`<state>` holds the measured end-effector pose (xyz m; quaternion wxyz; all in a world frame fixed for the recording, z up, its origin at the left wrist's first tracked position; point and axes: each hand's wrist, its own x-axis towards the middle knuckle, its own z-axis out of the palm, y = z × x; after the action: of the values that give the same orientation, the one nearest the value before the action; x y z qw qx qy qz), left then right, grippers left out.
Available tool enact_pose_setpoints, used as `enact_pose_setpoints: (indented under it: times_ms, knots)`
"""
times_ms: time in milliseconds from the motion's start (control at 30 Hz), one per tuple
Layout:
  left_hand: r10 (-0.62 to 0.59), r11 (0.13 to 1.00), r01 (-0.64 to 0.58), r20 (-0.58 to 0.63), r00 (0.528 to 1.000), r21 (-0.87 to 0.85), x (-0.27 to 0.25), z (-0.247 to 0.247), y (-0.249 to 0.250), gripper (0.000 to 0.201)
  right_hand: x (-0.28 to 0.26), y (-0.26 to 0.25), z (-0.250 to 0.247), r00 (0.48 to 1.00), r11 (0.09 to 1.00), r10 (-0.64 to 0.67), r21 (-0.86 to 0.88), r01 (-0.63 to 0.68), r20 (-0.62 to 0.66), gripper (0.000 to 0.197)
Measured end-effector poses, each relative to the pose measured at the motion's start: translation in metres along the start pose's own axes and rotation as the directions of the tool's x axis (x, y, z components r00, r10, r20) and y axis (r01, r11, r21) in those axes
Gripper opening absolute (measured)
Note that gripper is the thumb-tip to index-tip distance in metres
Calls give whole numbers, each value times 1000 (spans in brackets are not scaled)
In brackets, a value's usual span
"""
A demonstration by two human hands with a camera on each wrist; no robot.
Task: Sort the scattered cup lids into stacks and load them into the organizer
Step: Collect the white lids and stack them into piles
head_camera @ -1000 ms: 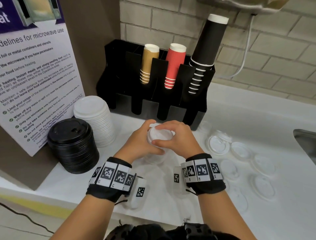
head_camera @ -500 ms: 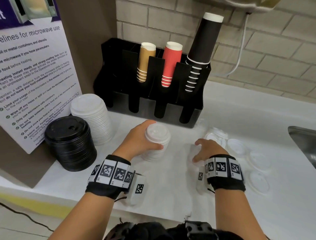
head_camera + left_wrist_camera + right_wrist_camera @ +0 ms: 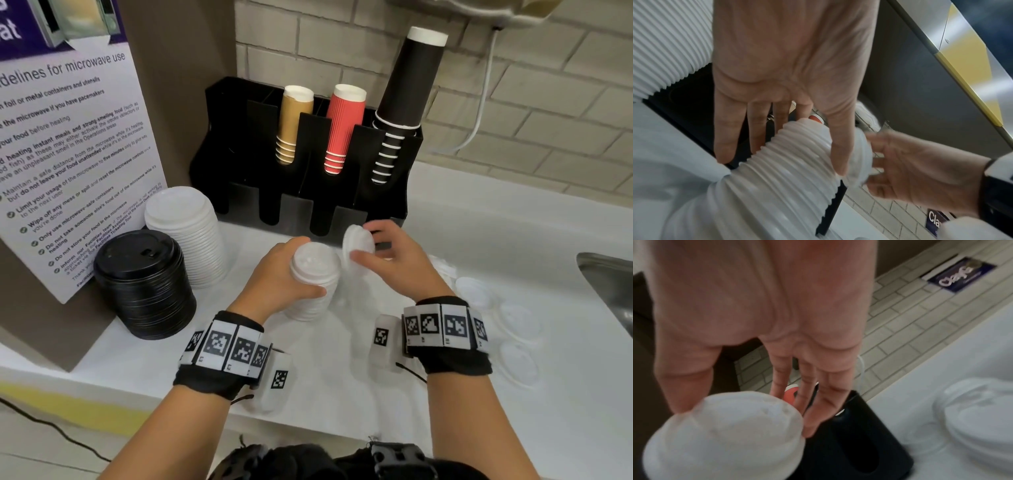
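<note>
- My left hand (image 3: 284, 274) is wrapped around the small stack (image 3: 313, 284) of white lids, standing mid-worktop just in front of the organizer (image 3: 308, 205), so it stays steady for the next one.
- My right hand (image 3: 394, 263) pinches a single lid (image 3: 358, 248), tilted on edge right beside the stack top, looks ready to drop on.
- More loose lids (image 3: 513, 318) lie toward the right edge near the sink (image 3: 606, 277).
- Bigger white stack (image 3: 185, 233) and black stack (image 3: 144, 284) wait at the left edge.

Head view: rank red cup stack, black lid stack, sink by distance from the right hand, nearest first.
From the right hand, which pinches a small white lid:
1. Red cup stack, in the organizer behind the hand.
2. Black lid stack, far left on the counter.
3. Sink, at the right edge.
</note>
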<state>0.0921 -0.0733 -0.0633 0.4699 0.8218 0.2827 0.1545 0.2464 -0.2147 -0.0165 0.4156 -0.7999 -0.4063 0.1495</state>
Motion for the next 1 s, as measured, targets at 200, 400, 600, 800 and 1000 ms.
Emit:
enact_pose_setpoints:
  times_ms: [200, 400, 600, 800, 1000]
  knots:
    - [-45, 997, 45, -8, 999, -59, -3, 0, 1, 115, 1, -14, 28, 992, 993, -116, 9, 116, 38, 46]
    - [-41, 993, 39, -10, 999, -112, -2, 0, 3, 128, 8, -24, 40, 981, 984, -162, -64, 169, 110, 39]
    - [-55, 990, 53, -11, 998, -129, 0, 1, 2, 132, 16, -34, 45, 971, 968, -144, -177, 179, 190, 41]
    - [-68, 990, 65, -19, 998, -124, 3, 1, 0, 134, 18, -36, 46, 961, 965, -137, -188, 184, 240, 46]
    - [-70, 988, 64, -38, 997, -144, 4, 0, -2, 133, 25, -41, 46, 955, 962, -152, -183, 201, 254, 47]
